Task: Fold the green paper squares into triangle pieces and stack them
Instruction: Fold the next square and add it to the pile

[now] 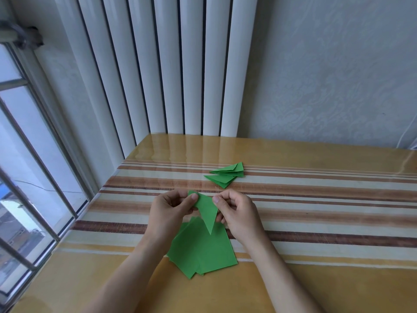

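Folded piece [207,208] held above table [316,279] between left hand [168,211] at 9 o'clock and right hand [237,211] at 3. Flat squares [200,251] fanned at 6 beneath it; triangle stack [225,175] laid at 12, radiator [169,68] behind.

One head camera is looking forward and down from above and behind the two hands. It is sitting close over them, with both forearms running in from the bottom edge. The left hand [168,208] and right hand [234,210] are lying just below the middle of the view. The surface [316,279] is filling the lower half, stretching beyond the hands to a radiator [171,68] and a wall [338,75] in the upper half. A window [29,166] is running down the side left of the left hand. The wide lens is bending straight lines near the edges.
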Demonstrator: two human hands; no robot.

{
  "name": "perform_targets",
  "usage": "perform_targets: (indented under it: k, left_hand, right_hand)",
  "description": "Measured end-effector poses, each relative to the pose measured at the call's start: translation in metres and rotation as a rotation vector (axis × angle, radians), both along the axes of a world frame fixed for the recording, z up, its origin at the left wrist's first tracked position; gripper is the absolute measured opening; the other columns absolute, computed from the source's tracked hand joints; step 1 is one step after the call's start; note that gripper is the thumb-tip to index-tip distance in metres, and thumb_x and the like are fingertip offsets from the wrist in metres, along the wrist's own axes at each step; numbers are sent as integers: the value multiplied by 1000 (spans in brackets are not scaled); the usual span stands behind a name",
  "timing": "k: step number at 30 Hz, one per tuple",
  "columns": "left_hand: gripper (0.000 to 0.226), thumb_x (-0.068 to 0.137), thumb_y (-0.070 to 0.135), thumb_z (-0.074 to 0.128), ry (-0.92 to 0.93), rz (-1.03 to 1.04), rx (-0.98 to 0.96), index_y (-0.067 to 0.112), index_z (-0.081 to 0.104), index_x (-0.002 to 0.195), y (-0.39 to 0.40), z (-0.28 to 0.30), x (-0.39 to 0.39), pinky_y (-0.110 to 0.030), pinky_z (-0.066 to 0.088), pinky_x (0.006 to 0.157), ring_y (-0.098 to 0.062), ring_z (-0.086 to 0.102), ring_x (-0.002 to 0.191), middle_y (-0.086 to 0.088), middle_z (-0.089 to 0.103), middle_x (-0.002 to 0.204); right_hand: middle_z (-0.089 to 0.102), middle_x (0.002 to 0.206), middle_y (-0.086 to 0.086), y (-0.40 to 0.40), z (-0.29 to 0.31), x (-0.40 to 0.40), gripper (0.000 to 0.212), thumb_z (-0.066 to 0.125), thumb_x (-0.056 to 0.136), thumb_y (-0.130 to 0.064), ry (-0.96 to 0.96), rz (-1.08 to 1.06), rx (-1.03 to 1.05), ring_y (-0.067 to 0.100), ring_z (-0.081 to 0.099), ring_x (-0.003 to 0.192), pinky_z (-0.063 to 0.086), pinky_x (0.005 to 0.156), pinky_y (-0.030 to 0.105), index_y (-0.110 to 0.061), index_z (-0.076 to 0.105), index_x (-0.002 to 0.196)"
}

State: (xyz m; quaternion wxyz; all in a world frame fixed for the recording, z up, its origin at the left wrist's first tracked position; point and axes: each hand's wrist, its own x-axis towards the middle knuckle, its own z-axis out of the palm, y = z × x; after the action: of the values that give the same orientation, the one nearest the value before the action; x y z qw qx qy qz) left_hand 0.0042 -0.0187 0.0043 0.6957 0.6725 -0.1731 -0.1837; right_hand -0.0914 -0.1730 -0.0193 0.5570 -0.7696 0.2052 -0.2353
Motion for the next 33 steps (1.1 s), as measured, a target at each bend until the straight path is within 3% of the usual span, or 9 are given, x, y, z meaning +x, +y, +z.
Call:
perform_targets:
  k: [2,6,10,15,21,28,33]
  left_hand:
    - [14,91,10,75,-5,-30,1,-2,76,97,1,-1,1,-18,59,67,-16,76,72,-16,79,86]
    - [12,94,12,72,-85,-149,43,2,77,98,0,-4,0,-23,60,75,-24,77,80,-14,80,88]
    - [8,92,6,75,-105,-77,45,8,74,99,-1,-4,1,-25,58,71,-18,75,74,-9,78,85]
    - [11,86,8,82,-249,-19,128,14,74,83,0,-6,4,-38,56,69,-21,65,68,-10,72,76]
    - [5,84,20,83,-216,-34,128,16,81,87,1,-2,-1,-27,58,70,-11,73,70,-2,79,78]
    - [26,77,33,82,-126,-27,90,17,83,97,1,-3,-2,-48,63,87,-22,79,83,-4,81,83]
    - [16,83,24,80,-151,-72,38,14,83,95,0,0,-4,-37,64,84,-22,79,82,-7,81,83]
  right_hand:
    - [75,84,2,0,1,0,11,68,100,-27,-10,25,38,9,68,68,55,64,29,-19,73,94]
    - [77,92,-10,1,-2,1,8,73,97,-32,23,68,-11,5,71,93,57,85,29,-26,76,93]
    - [76,89,-12,-1,-1,1,8,72,97,-29,-1,6,-28,3,70,89,57,83,30,-26,75,90]
    - [75,88,-11,-2,-1,1,9,72,97,-27,-31,-42,-65,3,70,87,58,80,32,-25,73,89]
    - [75,89,-11,0,-1,1,8,73,98,-24,-56,-9,-70,5,70,87,60,82,34,-24,72,89]
    - [75,89,-6,3,1,0,8,73,98,-23,-104,48,-63,11,71,88,60,82,39,-23,72,89]
    - [75,89,-1,3,-1,2,8,73,98,-22,-112,83,-46,17,71,89,58,84,44,-20,74,91]
